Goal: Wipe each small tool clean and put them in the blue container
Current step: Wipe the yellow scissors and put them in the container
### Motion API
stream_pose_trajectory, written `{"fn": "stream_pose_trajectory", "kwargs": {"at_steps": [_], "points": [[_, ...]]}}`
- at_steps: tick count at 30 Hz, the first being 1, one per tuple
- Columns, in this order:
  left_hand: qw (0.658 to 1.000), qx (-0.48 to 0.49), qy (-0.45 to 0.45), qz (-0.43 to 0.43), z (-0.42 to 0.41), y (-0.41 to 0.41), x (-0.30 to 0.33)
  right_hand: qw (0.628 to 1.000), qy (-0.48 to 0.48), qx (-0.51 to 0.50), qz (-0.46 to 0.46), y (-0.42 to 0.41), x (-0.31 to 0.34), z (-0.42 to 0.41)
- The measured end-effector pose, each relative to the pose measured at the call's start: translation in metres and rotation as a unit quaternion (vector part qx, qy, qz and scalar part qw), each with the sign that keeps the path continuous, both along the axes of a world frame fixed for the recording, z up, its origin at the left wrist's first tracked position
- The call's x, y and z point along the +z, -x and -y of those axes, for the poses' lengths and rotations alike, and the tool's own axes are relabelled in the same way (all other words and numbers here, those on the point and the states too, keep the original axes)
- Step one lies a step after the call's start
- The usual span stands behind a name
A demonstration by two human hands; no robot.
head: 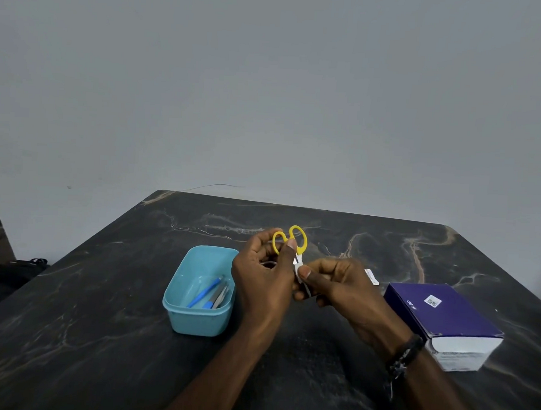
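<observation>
Small scissors with yellow handle loops are held up above the dark table. My left hand grips them at the handles, thumb against the loops. My right hand pinches a white wipe folded around the blades, which are mostly hidden by the wipe and my fingers. The blue container stands just left of my left hand. Inside it lie a blue-handled tool and a couple of grey metal tools.
A purple and white box sits at the right of the marble-patterned table. A small white packet scrap lies behind my right hand. A dark bag rests on the floor at the left.
</observation>
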State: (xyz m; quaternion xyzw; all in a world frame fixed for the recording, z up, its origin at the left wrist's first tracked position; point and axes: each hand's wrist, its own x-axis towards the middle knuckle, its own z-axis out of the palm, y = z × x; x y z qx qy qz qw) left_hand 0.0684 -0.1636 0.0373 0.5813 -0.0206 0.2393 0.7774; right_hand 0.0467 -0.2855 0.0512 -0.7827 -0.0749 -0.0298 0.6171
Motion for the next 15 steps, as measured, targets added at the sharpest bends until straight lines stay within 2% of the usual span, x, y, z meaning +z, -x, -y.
{"fn": "stream_pose_trajectory", "kwargs": {"at_steps": [4,9,15], "points": [[1.0,0.003,0.002,0.0,0.0002,-0.0004,0.0002,1.0,0.016,0.026,-0.006,0.001,0.002,0.0029],[1.0,-0.014,-0.02,0.003,0.0017,-0.0004,-0.0032,1.0,-0.006,-0.012,0.015,0.0008,0.0007,-0.0006],[0.999,0.006,0.022,0.025,0.0014,0.0038,0.0013,1.0,-0.011,0.004,0.005,0.0014,0.0011,0.0005]]}}
